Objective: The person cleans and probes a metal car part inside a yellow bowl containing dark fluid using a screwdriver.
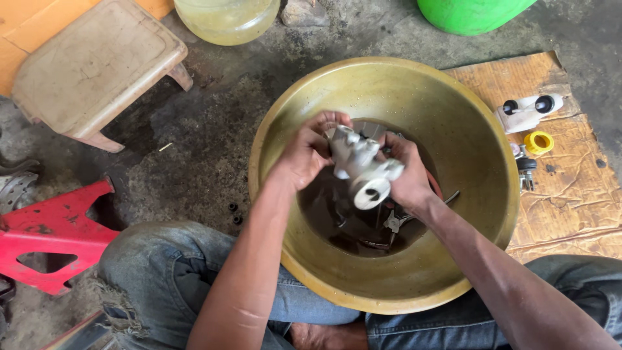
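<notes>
Both hands held a pale grey cast-metal cylinder body (pixel 360 170) above the middle of a wide brass-coloured basin (pixel 479 162), its round open bore facing the camera at about 5 o'clock. The left hand (pixel 303 157) had its fingers curled over the upper end of the part, and the right hand (pixel 407 172) clasped the flank, fingers wrapped behind it. By the look of it, the step in hand was washing or turning the part over the dark liquid (pixel 337 214) pooled in the basin's bottom; any further move would call for a firm two-handed grip, since the wet metal looked slippery. Small metal pieces and a reddish hose lay in the liquid just beneath, near enough to be knocked. At 3 o'clock, on a sheet of stained cardboard (pixel 570 194), lay a white plastic reservoir (pixel 528 111) with two black caps, a yellow ring (pixel 538 142) and a small fitting. A beige plastic stool (pixel 91 65) stood at 10 o'clock, a red metal stand (pixel 52 236) at 8 o'clock, a green tub (pixel 466 14) at 1 o'clock.
</notes>
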